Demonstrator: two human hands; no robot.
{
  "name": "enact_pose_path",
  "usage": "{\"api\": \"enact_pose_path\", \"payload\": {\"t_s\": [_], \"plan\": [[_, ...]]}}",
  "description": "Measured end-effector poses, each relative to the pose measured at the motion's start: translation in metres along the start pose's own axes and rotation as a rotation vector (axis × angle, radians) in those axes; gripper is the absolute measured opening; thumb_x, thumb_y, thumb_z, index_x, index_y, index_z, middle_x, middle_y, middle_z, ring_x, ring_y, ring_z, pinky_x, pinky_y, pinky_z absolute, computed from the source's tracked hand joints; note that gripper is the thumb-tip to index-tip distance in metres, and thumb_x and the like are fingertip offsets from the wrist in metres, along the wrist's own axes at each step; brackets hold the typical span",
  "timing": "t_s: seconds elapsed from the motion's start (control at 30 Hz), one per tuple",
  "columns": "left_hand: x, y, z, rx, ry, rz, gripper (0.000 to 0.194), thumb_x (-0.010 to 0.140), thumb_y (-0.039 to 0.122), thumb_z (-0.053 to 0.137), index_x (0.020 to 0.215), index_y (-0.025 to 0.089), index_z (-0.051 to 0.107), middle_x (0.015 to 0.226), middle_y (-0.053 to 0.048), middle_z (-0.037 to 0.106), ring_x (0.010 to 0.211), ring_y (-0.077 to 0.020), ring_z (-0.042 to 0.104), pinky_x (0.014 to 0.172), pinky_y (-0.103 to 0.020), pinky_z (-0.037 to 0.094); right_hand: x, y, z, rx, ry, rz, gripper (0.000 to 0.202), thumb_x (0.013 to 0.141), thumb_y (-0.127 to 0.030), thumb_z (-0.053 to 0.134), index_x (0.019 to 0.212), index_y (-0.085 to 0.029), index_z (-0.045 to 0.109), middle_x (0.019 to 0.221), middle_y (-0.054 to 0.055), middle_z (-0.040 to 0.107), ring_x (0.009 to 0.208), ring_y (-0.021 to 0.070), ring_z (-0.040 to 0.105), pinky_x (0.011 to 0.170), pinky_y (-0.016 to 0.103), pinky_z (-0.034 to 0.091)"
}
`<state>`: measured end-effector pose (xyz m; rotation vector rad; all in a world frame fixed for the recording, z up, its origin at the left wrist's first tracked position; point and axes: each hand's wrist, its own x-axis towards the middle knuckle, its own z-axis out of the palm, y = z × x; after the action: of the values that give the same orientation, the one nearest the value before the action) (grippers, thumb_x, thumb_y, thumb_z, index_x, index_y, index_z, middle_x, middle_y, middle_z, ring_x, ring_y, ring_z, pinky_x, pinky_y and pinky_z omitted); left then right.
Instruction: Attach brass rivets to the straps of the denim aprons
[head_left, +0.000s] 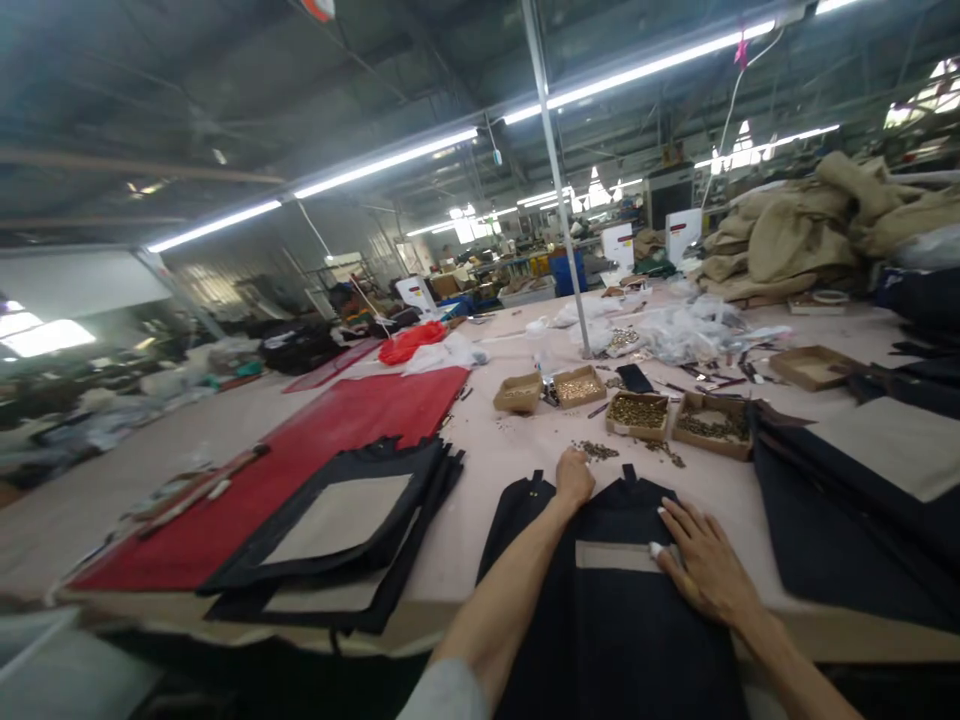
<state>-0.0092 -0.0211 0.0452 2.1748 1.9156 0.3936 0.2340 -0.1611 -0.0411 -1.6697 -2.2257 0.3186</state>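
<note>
1. Dark cloth [645, 640]: at the near edge of the pinkish tabletop [469, 490], in front of the wearer. Two tabs [628, 473] at its far end; one piece or two, cannot tell. One tan strip [616, 556] across it.
2. Lie of the cloth: long axis runs from the wearer toward the boxes, leaning slightly left at the far end. Tabs point away; strip lies crosswise.
3. Hands: two. Left hand [575, 480] curled at the cloth's far part, between the tabs; fingertips hidden, cannot tell if it grips anything. Right hand [701, 560] open, fingers spread, resting on the cloth's right side by the strip. White cover on its thumb tip.
4. Cardboard boxes [637, 430]: five, open-topped. Four stand beyond the cloth, at least three holding small metal pieces; the fifth sits farther right.
5. Loose metal pieces [596, 450]: two main scatters beyond the cloth, too many to count.
6. Dark stacks: two. Left stack [300, 540] shows two tan panels, partly over one red sheet [300, 440]; right stack [817, 540] shows one large tan panel.
</note>
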Motion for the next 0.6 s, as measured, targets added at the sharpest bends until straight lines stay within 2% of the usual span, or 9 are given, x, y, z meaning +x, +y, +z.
{"api": "enact_pose_path", "payload": {"t_s": [0.13,0.33,0.5,0.6], "plan": [[0.021,-0.006,0.004,0.049,-0.038,0.022,0.033,0.080,0.005,0.055,0.104,0.009,0.078,0.115,-0.020,0.071,0.114,-0.0286,0.062,0.107,-0.039,0.046,0.003,-0.002,0.006,0.008,0.017,0.000,0.070,0.099,-0.056,0.039,0.159,-0.021,0.046,0.171,0.005,0.030,0.159,0.0323,0.022,0.128,0.057,0.019],[0.029,-0.022,0.004,-0.008,-0.019,-0.005,0.038,0.075,0.008,0.057,0.105,0.013,0.079,0.116,-0.016,0.074,0.115,-0.0300,0.065,0.109,-0.042,0.047,0.015,0.002,0.019,0.017,0.007,-0.002,0.068,0.096,-0.058,0.043,0.156,-0.027,0.050,0.168,0.002,0.033,0.157,0.0352,0.029,0.127,0.058,0.027],[0.035,-0.018,-0.005,0.048,-0.050,-0.102,0.045,0.071,0.006,0.059,0.111,0.013,0.077,0.120,-0.016,0.075,0.120,-0.0304,0.065,0.110,-0.038,0.047,0.020,0.007,0.026,0.037,0.047,-0.016,0.067,0.094,-0.058,0.049,0.154,-0.030,0.053,0.166,0.003,0.036,0.155,0.0382,0.032,0.124,0.061,0.032],[0.039,-0.017,-0.001,0.127,-0.093,-0.145,0.049,0.069,0.005,0.063,0.117,0.012,0.073,0.121,-0.017,0.074,0.118,-0.0318,0.066,0.105,-0.038,0.049,0.021,0.009,0.030,0.035,0.040,-0.004,0.066,0.093,-0.057,0.050,0.152,-0.028,0.056,0.165,0.005,0.039,0.153,0.0392,0.034,0.123,0.062,0.034]]}}
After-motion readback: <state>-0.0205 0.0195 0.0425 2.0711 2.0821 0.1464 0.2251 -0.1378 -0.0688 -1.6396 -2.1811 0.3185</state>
